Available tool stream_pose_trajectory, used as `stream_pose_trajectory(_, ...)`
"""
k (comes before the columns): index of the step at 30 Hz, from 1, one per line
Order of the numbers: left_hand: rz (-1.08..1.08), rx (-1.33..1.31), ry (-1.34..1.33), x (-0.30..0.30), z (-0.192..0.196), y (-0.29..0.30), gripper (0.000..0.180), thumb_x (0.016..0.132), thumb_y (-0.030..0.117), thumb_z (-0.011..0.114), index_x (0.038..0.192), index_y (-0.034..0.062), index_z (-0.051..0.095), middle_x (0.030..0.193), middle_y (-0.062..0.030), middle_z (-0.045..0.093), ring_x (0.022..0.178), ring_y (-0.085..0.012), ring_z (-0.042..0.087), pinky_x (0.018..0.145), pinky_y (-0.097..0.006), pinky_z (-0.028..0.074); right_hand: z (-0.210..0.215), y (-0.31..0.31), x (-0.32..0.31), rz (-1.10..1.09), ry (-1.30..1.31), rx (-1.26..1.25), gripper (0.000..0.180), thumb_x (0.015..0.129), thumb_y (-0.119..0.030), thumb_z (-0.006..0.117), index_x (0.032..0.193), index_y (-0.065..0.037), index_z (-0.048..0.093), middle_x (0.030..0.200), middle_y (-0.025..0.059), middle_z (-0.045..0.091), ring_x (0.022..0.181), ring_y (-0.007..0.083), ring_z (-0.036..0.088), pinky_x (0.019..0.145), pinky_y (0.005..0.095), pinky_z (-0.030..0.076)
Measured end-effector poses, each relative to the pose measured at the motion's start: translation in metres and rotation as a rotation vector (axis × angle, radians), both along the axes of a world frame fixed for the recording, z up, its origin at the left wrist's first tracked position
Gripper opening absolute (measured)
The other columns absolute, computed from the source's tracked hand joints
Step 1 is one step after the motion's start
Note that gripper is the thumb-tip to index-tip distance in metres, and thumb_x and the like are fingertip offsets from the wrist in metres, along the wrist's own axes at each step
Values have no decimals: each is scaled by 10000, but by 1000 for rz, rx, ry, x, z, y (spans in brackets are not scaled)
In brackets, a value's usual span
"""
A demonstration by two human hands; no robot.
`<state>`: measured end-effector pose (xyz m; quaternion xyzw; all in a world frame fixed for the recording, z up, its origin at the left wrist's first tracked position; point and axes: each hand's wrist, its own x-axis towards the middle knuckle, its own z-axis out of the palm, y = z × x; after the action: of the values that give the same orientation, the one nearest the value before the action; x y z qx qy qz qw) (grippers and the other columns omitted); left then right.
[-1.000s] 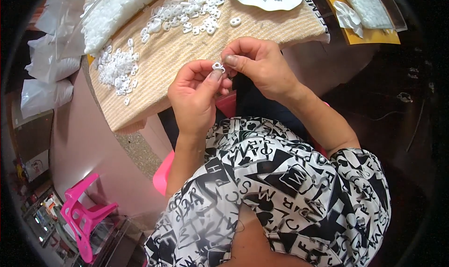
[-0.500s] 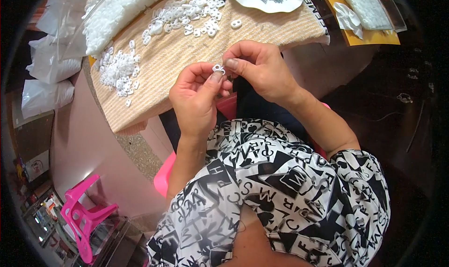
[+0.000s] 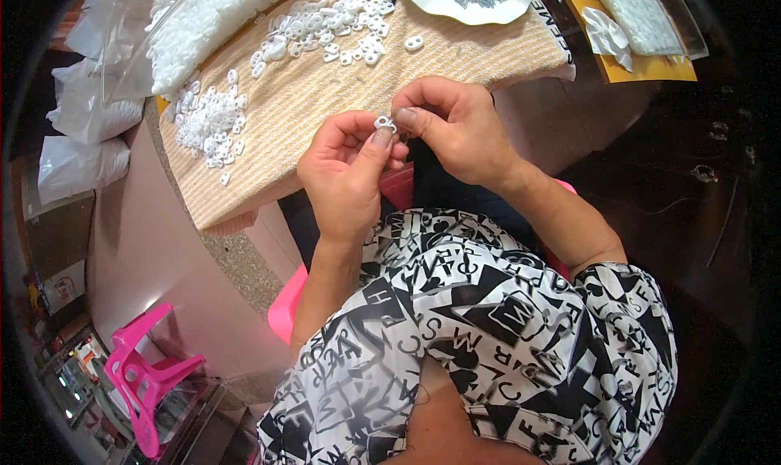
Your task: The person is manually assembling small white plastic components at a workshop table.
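My left hand (image 3: 343, 172) pinches a small white plastic piece with holes (image 3: 385, 123) between thumb and forefinger, just past the table's near edge. Close against that piece, my right hand (image 3: 465, 135) has its thumb and forefinger pressed together; whatever is between them is too small to make out. Beyond the hands, a loose pile of white two-holed pieces (image 3: 325, 26) lies on a striped cloth (image 3: 281, 127). A single white piece (image 3: 414, 43) rests apart from it. Farther left is a heap of smaller white pieces (image 3: 210, 125).
A white wavy-edged plate (image 3: 488, 13) holding small dark bits stands at the far edge. Clear bags of white pieces (image 3: 195, 38) lie far left, another bag (image 3: 634, 13) far right beside crumpled paper (image 3: 606, 38). A pink plastic stool (image 3: 146, 375) stands lower left.
Both hands sit slightly farther right in the picture, and the table things have shifted a little too. The white piece stays in my left fingers, slightly turned.
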<state>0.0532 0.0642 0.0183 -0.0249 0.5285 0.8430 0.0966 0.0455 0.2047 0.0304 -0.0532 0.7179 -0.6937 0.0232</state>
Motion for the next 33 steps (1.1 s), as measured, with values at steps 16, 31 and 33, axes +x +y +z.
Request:
stream_pose_trajectory(16,33,-194,134,4,0,0,136,763,-26,575,895,-44,543,750,-79,590,606,-119,573,519,-199,448,-1,-5,6,36,2,17,63,810,-22,516,809,28,553,710,9,548,665,52,495,587,196,426)
stream_pose_trajectory(31,597,-1238,611,-66,-25,-79,84,717,-32,552,785,-16,600,735,-131,592,631,-236,568,598,-312,456,-8,11,-14,-113,-133,-207,89,834,-69,514,807,10,545,713,16,534,648,71,475,605,200,400)
stream_pose_trajectory(33,629,-1348,593,-76,-23,-90,95,701,-31,554,774,-8,610,743,-155,587,647,-289,560,607,-340,453,-9,9,-12,-115,-123,-204,74,819,-50,515,787,11,544,690,9,534,632,65,475,588,198,398)
